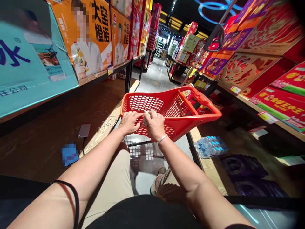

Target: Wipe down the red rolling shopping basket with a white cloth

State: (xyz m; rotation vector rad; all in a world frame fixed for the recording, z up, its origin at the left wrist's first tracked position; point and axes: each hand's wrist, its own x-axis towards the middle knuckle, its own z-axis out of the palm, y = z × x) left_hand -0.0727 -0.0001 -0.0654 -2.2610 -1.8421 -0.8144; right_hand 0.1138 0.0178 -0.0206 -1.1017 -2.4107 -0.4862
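A red plastic shopping cart point(186, 124) with a mesh basket stands crosswise in front of me, its handle pointing to the right. My left hand point(130, 122) rests over the near rim at the cart's left end, fingers bent round the edge. Just right of it, my right hand point(154, 124), with a bracelet at the wrist, is closed over the same rim. The two hands are side by side, almost touching. No goods show in the visible part of the basket.
Shelves with teal point(35, 73) and orange boxes point(88, 41) line the left. Red and gold boxes point(247, 71) fill the right shelves, with packed water bottles point(211, 147) below. The tiled aisle point(154, 74) runs ahead between them.
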